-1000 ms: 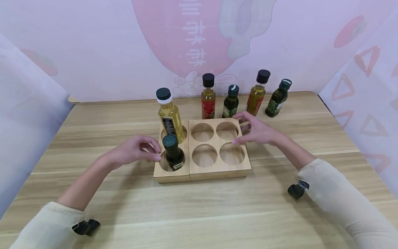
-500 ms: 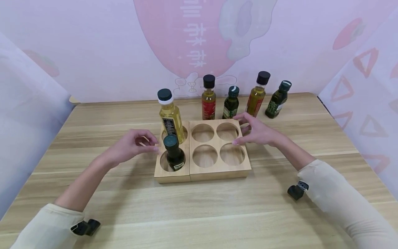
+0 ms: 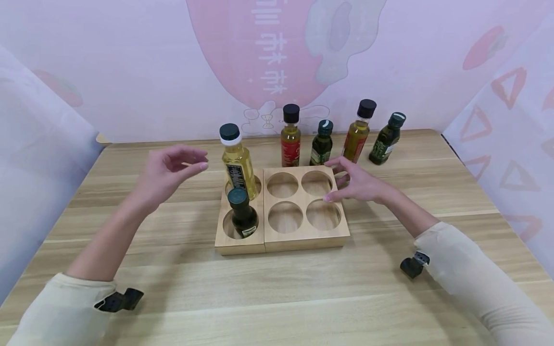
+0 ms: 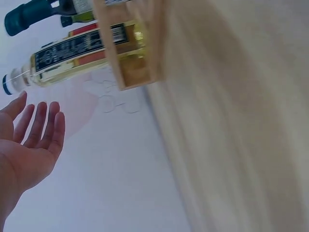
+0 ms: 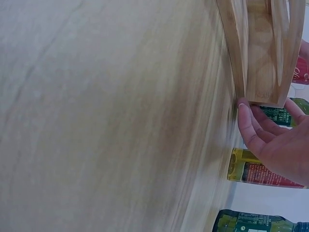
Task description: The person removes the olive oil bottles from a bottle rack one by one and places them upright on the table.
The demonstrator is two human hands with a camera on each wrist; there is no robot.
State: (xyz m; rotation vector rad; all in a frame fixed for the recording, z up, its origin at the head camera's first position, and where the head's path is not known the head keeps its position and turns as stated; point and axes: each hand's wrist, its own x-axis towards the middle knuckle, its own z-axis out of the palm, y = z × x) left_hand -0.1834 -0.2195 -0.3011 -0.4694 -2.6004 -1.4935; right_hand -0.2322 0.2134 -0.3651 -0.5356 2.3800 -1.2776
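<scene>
My left hand [image 3: 166,175] hovers to the left of a tall bottle of pale yellow oil [image 3: 238,166], fingers loosely spread and holding nothing. That bottle leans a little in the rear hole of a narrow wooden bottle holder [image 3: 240,249]; a small dark bottle with a green cap [image 3: 244,216] stands in its front hole. Flush against it sits a wider wooden holder [image 3: 303,242] whose several round holes hold no bottles. My right hand [image 3: 357,181] rests at this holder's right end; in the right wrist view, fingertips [image 5: 244,107] touch its wood.
Behind the holders stand a red-labelled oil bottle [image 3: 290,144], a small dark green bottle [image 3: 321,146], another red-labelled bottle [image 3: 357,137] and another dark green one [image 3: 385,142]. A printed cloth backdrop [image 3: 151,72] rises at the table's [image 3: 281,293] back edge.
My left hand has left the narrow holder's left edge, moving up, back and leftward. The right hand stays at the wider holder's end. Bottles and holders look unmoved.
</scene>
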